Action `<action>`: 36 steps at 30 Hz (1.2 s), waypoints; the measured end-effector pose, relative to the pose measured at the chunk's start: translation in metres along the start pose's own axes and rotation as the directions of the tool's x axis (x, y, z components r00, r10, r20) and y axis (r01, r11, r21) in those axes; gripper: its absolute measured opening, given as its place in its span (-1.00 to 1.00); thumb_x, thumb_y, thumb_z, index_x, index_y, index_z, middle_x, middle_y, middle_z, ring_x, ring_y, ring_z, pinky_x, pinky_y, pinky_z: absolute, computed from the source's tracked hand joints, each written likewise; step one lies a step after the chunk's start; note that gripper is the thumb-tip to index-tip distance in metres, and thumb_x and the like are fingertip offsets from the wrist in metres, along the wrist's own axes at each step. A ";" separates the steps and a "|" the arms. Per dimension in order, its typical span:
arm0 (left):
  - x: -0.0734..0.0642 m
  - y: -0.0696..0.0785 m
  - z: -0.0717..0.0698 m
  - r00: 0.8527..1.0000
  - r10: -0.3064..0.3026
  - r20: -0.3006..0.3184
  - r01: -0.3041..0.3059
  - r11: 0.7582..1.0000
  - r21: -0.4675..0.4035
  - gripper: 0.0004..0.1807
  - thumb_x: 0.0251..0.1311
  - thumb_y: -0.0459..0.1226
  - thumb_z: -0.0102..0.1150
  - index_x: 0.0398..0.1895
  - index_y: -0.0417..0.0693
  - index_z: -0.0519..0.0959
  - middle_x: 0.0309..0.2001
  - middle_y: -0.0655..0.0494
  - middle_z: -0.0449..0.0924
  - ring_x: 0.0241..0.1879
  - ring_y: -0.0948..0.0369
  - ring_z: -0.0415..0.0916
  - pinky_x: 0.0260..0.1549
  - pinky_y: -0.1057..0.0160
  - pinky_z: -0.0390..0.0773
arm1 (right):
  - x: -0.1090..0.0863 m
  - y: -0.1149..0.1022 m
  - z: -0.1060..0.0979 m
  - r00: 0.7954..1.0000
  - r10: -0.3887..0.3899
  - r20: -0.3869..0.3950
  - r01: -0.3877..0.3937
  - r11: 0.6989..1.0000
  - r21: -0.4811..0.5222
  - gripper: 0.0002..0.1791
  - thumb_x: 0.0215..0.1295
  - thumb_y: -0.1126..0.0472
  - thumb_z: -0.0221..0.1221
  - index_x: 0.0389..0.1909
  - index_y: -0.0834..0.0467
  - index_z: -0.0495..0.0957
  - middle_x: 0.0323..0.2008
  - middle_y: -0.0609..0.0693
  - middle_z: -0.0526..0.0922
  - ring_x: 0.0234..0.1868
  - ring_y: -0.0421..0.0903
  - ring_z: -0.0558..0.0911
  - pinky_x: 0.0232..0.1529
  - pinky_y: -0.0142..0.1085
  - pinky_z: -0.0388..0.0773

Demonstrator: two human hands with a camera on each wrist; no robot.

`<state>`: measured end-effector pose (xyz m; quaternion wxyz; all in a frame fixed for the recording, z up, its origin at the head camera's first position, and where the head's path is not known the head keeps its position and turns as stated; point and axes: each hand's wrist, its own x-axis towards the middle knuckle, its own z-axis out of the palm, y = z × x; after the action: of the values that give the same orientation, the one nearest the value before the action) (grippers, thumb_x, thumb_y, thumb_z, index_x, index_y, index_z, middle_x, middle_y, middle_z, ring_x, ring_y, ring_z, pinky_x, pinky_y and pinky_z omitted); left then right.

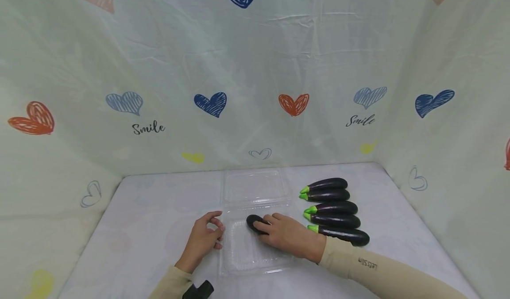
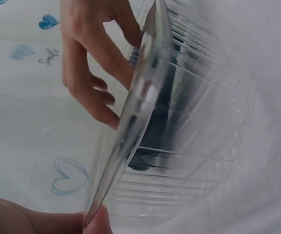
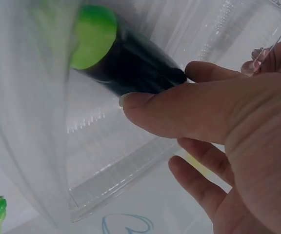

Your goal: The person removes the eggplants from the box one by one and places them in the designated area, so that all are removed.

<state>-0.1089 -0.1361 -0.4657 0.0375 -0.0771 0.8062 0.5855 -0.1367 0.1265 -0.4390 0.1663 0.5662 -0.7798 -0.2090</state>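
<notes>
A clear plastic clamshell box (image 1: 255, 273) lies with its lid (image 1: 255, 186) folded back on the far side. My right hand (image 1: 288, 235) reaches over the base and grips a dark eggplant (image 1: 253, 221) inside it. In the right wrist view, thumb and fingertips pinch the eggplant (image 3: 135, 63) near one end, its green cap (image 3: 95, 38) at the other. At the box's left side is my left hand (image 1: 204, 239). The left wrist view shows its thumb (image 2: 100, 222) and a finger pinching the rim, with the eggplant visible through the clear wall.
Several eggplants (image 1: 336, 208) lie in a column right of the box, green caps to the left, the nearest partly behind the right sleeve (image 1: 358, 259). A white-covered table (image 1: 151, 228) lies under everything. A heart-printed curtain (image 1: 247, 60) stands around its back and sides.
</notes>
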 end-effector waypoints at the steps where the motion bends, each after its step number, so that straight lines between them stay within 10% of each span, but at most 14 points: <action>1: 0.000 0.000 0.000 1.000 -0.001 -0.001 0.001 1.000 0.001 -0.48 0.28 -0.59 0.16 0.34 -0.48 0.45 -0.22 -0.08 0.51 -0.54 0.22 0.51 -0.65 0.31 0.65 | 0.000 0.000 0.001 1.000 0.001 -0.022 -0.001 1.000 -0.010 -0.70 0.17 0.08 0.51 -0.07 -0.19 0.73 0.17 -0.16 0.59 0.01 -0.19 0.57 -0.01 -0.43 0.59; 7: 0.001 0.001 0.000 1.000 -0.004 0.000 0.004 1.000 0.006 -0.48 0.29 -0.59 0.16 0.34 -0.48 0.45 -0.21 -0.08 0.51 -0.53 0.22 0.51 -0.65 0.30 0.66 | 0.002 0.003 0.004 0.997 -0.017 -0.074 0.014 0.998 -0.053 -0.75 0.21 0.05 0.48 -0.10 -0.21 0.71 0.19 -0.19 0.61 0.03 -0.19 0.57 -0.04 -0.42 0.58; 22: 0.000 0.000 0.000 1.000 -0.001 0.009 0.001 1.000 -0.001 -0.48 0.29 -0.59 0.17 0.34 -0.49 0.44 -0.22 -0.08 0.51 -0.54 0.22 0.50 -0.65 0.31 0.65 | 0.005 0.019 -0.005 0.986 -0.058 0.154 0.020 0.971 0.238 -0.32 0.16 0.01 0.56 0.34 -0.21 0.61 0.39 -0.24 0.54 0.25 -0.21 0.56 0.19 -0.43 0.53; 36: -0.001 0.002 0.002 1.000 -0.010 0.008 0.010 1.000 -0.008 -0.48 0.28 -0.59 0.17 0.34 -0.49 0.44 -0.22 -0.07 0.51 -0.53 0.22 0.50 -0.65 0.31 0.64 | 0.013 0.034 -0.001 0.965 -0.163 0.206 0.109 0.962 0.252 -0.31 0.32 0.27 0.42 0.39 -0.35 0.56 0.50 -0.37 0.40 0.28 -0.25 0.52 0.24 -0.42 0.51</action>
<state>-0.1087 -0.1339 -0.4642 0.0433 -0.0792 0.8032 0.5889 -0.1678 0.1233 -0.4206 -0.0071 0.6072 -0.7721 -0.1876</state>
